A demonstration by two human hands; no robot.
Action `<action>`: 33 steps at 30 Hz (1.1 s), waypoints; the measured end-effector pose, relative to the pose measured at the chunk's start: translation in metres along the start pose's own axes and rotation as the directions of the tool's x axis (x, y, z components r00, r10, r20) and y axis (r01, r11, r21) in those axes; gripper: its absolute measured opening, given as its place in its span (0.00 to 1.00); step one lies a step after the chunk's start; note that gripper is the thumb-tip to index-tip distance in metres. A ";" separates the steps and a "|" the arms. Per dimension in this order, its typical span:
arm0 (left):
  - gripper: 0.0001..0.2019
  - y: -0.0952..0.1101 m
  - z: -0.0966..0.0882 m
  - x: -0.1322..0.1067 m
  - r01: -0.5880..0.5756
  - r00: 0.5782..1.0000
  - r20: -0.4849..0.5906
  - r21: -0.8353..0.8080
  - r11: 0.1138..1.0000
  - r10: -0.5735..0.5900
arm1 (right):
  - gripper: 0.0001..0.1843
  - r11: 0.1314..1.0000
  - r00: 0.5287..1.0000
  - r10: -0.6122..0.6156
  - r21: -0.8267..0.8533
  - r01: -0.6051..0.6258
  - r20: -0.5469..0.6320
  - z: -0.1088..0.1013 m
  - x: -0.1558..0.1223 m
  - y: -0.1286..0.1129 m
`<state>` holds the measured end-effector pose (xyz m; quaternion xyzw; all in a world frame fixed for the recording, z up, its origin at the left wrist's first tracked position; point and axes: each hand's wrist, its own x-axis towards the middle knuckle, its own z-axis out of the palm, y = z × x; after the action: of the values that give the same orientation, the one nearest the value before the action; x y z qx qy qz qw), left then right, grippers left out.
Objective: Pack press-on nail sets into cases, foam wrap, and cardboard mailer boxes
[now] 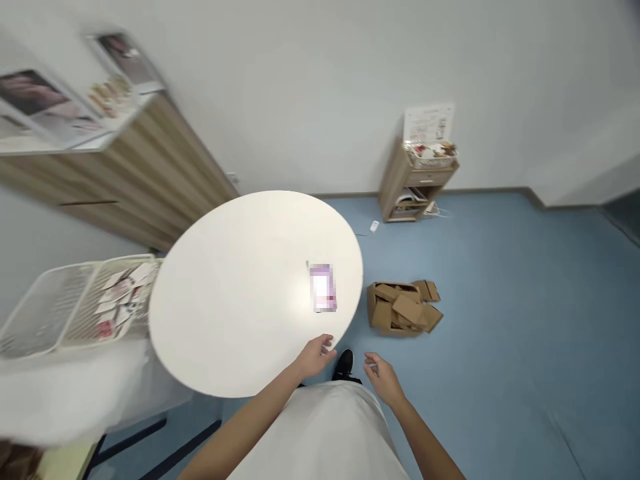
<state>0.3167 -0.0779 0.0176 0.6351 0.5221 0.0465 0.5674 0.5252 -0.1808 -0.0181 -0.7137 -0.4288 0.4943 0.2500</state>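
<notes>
**Purple-and-white item (324, 288) lies on the table, both hands open**

The item rests on the right part of the rounded white table (235, 287), set in from the edge; its surface is coarsely blurred, so it may be a packet or a card, but the view does not settle which. The person's left hand (315, 355) is on the near side of it, at the table's near right edge — fingers loosely bent and open, apart from the item. Whether that hand touches the tabletop cannot be told. The right hand (385, 377) hangs past the table's edge above the blue floor (500, 320), its fingers also half-curled and open. A black shoe (344, 363) shows between the two hands.

To the right of the table, on the floor, stands a cardboard box (394, 332) heaped with cardboard pieces (407, 309). At far right of the table, a small wooden cabinet (391, 183) stands by the wall — a filled basket (434, 163) on its top.
</notes>
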 end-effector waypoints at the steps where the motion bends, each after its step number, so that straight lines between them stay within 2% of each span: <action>1: 0.25 -0.005 -0.010 -0.009 -0.005 1.000 -0.012 0.017 1.000 0.005 | 0.20 1.000 1.000 -0.018 -0.011 0.018 0.019 0.007 0.003 -0.006; 4: 0.27 -0.021 -0.045 -0.038 -0.066 0.996 -0.052 0.054 0.996 0.069 | 0.21 0.996 0.996 -0.079 -0.029 0.080 0.036 0.034 0.017 -0.028; 6: 0.28 -0.037 -0.073 -0.061 -0.069 0.988 -0.135 0.048 0.996 0.074 | 0.22 0.993 0.993 -0.109 -0.027 0.111 0.046 0.062 0.027 -0.050; 11: 0.27 -0.095 -0.139 -0.127 -0.001 0.930 -0.366 -0.077 0.997 -0.027 | 0.22 0.972 0.954 -0.234 0.007 0.237 0.189 0.159 0.035 -0.131; 15: 0.28 -0.144 -0.177 -0.180 0.065 0.867 -0.472 -0.211 0.975 -0.160 | 0.20 0.937 0.863 -0.318 -0.008 0.349 0.393 0.243 0.026 -0.198; 19: 0.29 -0.181 -0.206 -0.216 0.114 0.808 -0.529 -0.293 0.949 -0.260 | 0.19 0.892 0.745 -0.342 -0.050 0.448 0.572 0.302 0.018 -0.241; 22: 0.30 -0.197 -0.223 -0.231 0.157 0.766 -0.548 -0.348 0.924 -0.337 | 0.18 0.859 0.671 -0.343 -0.070 0.508 0.657 0.326 0.020 -0.260; 24: 0.30 -0.203 -0.232 -0.235 0.178 0.742 -0.559 -0.370 0.912 -0.371 | 0.17 0.849 0.642 -0.334 -0.075 0.523 0.691 0.335 0.027 -0.268; 29: 0.31 -0.211 -0.246 -0.240 0.205 0.714 -0.579 -0.365 0.908 -0.394 | 0.17 0.863 0.644 -0.310 -0.077 0.499 0.699 0.357 0.055 -0.284; 33: 0.30 -0.220 -0.259 -0.243 0.215 0.672 -0.613 -0.375 0.902 -0.415 | 0.16 0.877 0.633 -0.290 -0.066 0.476 0.717 0.379 0.074 -0.296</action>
<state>-0.0955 -0.1194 0.0690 0.3884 0.7839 0.2467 0.4169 0.0789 0.0074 0.0304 -0.3950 -0.6912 0.5997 0.0810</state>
